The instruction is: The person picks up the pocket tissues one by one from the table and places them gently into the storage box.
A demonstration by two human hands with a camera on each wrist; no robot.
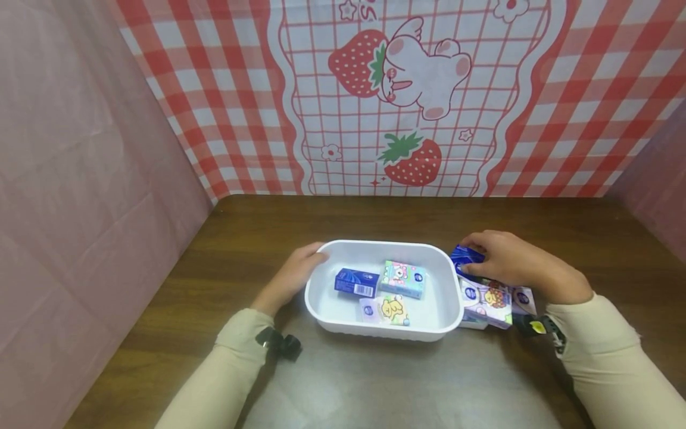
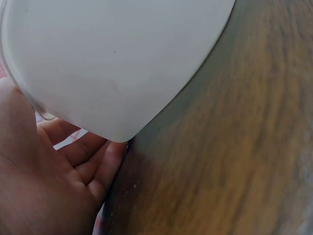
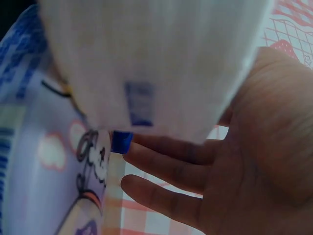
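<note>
A white plastic basin (image 1: 375, 330) sits on the table. My left hand (image 1: 292, 274) holds its left end, thumb over the rim; in the left wrist view the fingers (image 2: 93, 156) lie against the outer wall. Inside are a dark blue tissue pack (image 1: 351, 280), a pastel one with a pink cartoon (image 1: 402, 280) and a pale purple one with a yellow bear (image 1: 392, 310). Just outside the basin's right end, my right hand (image 1: 506, 259) pinches another dark blue tissue pack (image 1: 465, 256) between thumb and fingers. The right wrist view is blurred close up.
Beside the basin's right end, under and near the right hand, lies a pile of tissue packs, with a lilac one (image 1: 486, 302) on top and another (image 1: 524, 301) behind it. A red checked cloth (image 1: 241, 119) hangs behind the wooden table (image 1: 257, 220).
</note>
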